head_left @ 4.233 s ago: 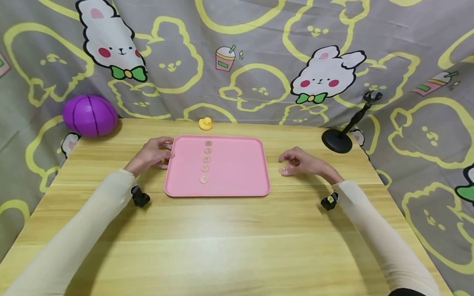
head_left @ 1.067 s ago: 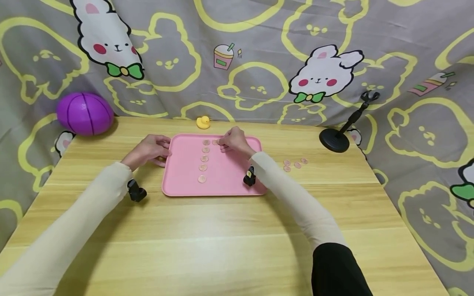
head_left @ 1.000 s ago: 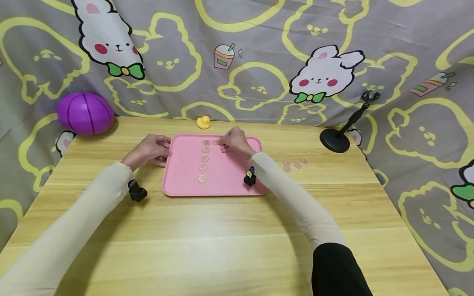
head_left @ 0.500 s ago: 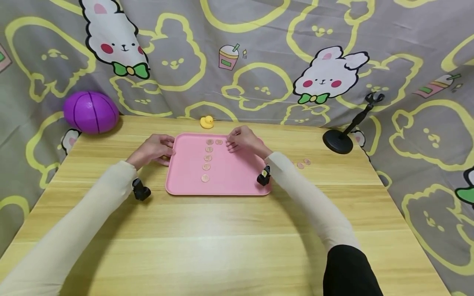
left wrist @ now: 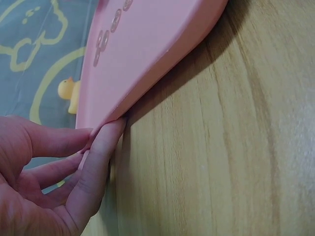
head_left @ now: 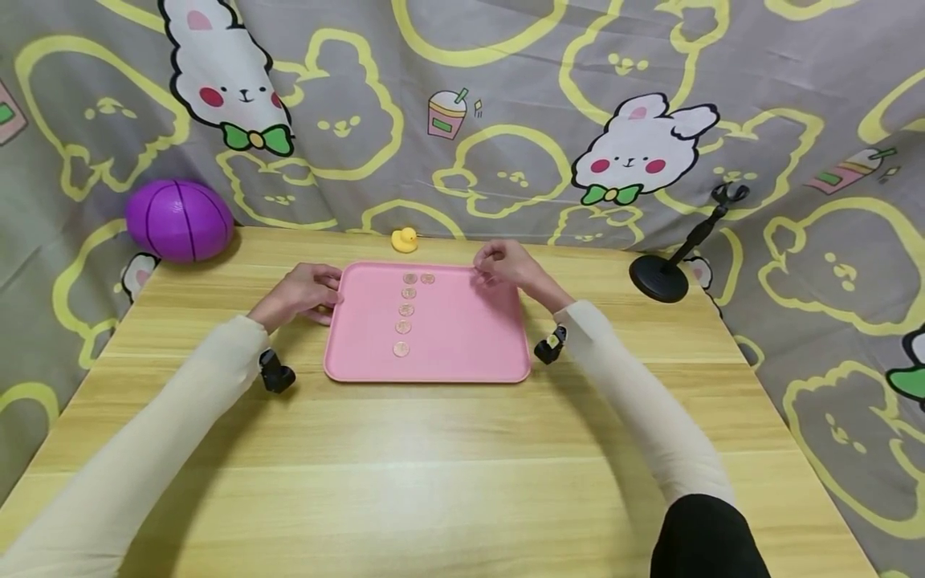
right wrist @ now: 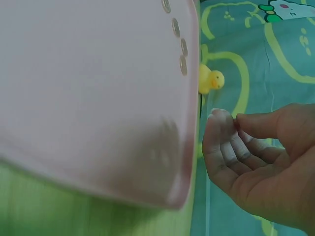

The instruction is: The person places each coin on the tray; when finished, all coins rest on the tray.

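Note:
A pink tray lies on the wooden table. My left hand grips its left rim; the left wrist view has thumb and fingers pinching that edge. Several round coins form a column on the tray, and a single coin sits just right of the topmost one. Over the tray's far right corner hovers my right hand. In the right wrist view its fingers are loosely bent, thumb tip near the index finger, and no coin shows between them. The table right of the tray is partly hidden by the right forearm.
A yellow rubber duck stands behind the tray. At the far left is a purple ball; a black stand with a round base is at the far right. Patterned cloth hangs along the table's back.
Since the oldest frame, a coin was added beside the top one. My right hand has let go of it and moved right, off the coins. The left hand stays on the rim.

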The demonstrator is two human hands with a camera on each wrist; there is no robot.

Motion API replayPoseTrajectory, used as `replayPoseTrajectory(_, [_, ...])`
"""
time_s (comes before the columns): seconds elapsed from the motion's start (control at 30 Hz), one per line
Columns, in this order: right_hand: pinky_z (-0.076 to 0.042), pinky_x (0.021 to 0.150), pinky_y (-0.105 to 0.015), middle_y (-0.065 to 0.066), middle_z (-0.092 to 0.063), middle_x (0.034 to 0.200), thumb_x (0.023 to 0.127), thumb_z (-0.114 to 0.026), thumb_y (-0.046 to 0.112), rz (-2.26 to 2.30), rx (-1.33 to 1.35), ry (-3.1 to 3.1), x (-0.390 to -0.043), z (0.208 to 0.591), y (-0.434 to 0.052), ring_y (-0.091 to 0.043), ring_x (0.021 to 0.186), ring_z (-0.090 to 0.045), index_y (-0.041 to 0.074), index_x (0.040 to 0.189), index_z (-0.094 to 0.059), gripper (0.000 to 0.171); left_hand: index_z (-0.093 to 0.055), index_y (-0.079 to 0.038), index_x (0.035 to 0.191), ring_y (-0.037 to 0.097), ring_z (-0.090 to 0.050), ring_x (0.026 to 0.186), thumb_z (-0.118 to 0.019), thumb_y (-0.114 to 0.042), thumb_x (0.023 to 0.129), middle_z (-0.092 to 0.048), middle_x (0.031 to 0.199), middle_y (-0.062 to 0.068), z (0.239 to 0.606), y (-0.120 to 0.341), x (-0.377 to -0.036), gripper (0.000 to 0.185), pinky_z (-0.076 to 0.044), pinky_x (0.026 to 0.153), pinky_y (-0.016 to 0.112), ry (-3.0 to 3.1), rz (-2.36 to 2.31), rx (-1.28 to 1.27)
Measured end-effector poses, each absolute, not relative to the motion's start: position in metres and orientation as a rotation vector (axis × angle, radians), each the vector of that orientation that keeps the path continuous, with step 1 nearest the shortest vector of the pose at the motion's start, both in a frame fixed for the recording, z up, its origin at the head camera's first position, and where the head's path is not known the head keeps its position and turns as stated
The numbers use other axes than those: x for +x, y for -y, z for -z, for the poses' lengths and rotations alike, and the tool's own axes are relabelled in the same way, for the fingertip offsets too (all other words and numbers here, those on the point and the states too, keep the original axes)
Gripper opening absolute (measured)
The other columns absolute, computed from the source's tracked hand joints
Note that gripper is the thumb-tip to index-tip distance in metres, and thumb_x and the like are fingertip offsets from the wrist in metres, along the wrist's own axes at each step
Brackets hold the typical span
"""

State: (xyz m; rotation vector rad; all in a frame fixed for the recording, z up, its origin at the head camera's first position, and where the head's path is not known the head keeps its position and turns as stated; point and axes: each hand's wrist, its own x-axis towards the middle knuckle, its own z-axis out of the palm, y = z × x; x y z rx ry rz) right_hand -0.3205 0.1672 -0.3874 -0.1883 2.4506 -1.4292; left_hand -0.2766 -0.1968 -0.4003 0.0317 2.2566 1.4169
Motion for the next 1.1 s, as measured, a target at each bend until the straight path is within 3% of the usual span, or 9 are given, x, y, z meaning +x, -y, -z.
replayPoseTrajectory(0.27, [-0.067, 0.082, -0.038, -0.032, -0.065, 0.113, 0.104, -0.058, 0.001, 1.441, -0.223, -2.475, -0.315, 0.383, -0.202, -0.028, 0.088, -0.071, -0.012, 0.115, -0.063, 0.017, -0.032, 0.014, 0.156, 0.016, -0.067, 0.087, -0.058, 0.002, 0.102, -0.048, 0.144, 0.035, 0.399, 0.197, -0.275, 0.061, -0.068, 0.073, 0.033, -2.263, -1.413, 0.031])
replayPoseTrajectory(0.47, [-0.067, 0.083, -0.039, -0.025, -0.065, 0.11, 0.106, -0.054, 0.0, 1.432, -0.233, -2.455, -0.314, 0.383, -0.228, -0.026, 0.089, -0.071, -0.013, 0.119, -0.059, 0.019, -0.031, 0.013, 0.157, 0.017, -0.066, 0.089, -0.058, 0.001, 0.102, -0.048, 0.145, 0.034, 0.399, 0.198, -0.275, 0.062, -0.068, 0.074, 0.033, -2.26, -1.406, 0.021])
replayPoseTrajectory(0.77, [-0.065, 0.072, -0.031, -0.027, -0.068, 0.105, 0.105, -0.057, 0.002, 1.251, -0.265, -2.581, -0.304, 0.383, -0.266, -0.022, 0.082, -0.072, -0.012, 0.117, -0.061, 0.019, -0.033, 0.013, 0.156, 0.016, -0.066, 0.088, -0.057, 0.001, 0.102, -0.049, 0.144, 0.033, 0.4, 0.195, -0.276, 0.061, -0.068, 0.075, 0.033, -2.256, -1.421, 0.028])
replayPoseTrajectory(1.1, [-0.065, 0.071, -0.032, -0.032, -0.065, 0.107, 0.104, -0.059, 0.002, 1.155, -0.3, -2.748, -0.3, 0.387, -0.295, -0.031, 0.084, -0.07, -0.011, 0.114, -0.063, 0.017, -0.032, 0.012, 0.157, 0.014, -0.065, 0.086, -0.057, 0.001, 0.102, -0.051, 0.137, 0.031, 0.402, 0.197, -0.276, 0.061, -0.068, 0.074, 0.032, -2.255, -1.432, 0.013])
